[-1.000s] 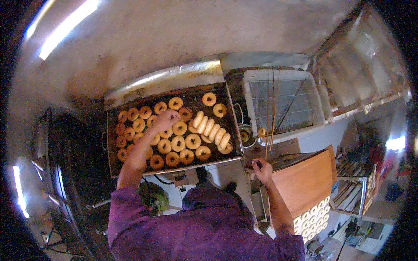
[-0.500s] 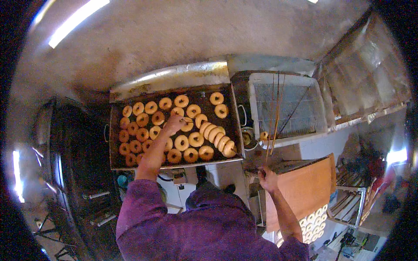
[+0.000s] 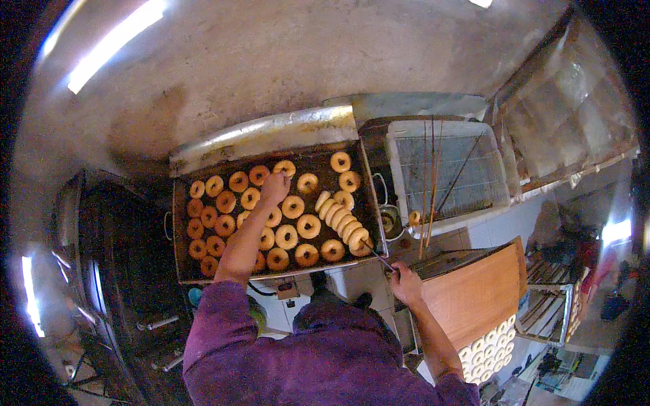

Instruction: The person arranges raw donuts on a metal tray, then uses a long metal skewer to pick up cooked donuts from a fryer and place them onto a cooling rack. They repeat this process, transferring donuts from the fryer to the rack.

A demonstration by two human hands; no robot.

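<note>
A wide dark pan of oil (image 3: 325, 152) holds many ring doughnuts (image 3: 308, 227), golden to brown, lying flat and apart. My left hand (image 3: 276, 187) reaches over the pan's far middle, fingers closed beside a doughnut (image 3: 285, 168); whatever they hold is hidden. At the pan's right side, a slanting row of doughnuts (image 3: 342, 220) is threaded on a thin dark rod (image 3: 380, 260). Its near end comes out past the pan's front right corner, where my right hand (image 3: 406, 284) is closed round it.
Right of the pan stands a pale rectangular tub with a wire rack (image 3: 443, 169); long thin sticks (image 3: 430, 189) lean across it. A small pot (image 3: 391, 220) sits between them. Nearer, a wooden board (image 3: 467, 287) partly covers rows of pale rings (image 3: 489, 352).
My right hand has moved left and taken hold of the rod carrying the doughnuts. My left hand has stayed over the pan, shifting slightly. The view has shifted a little.
</note>
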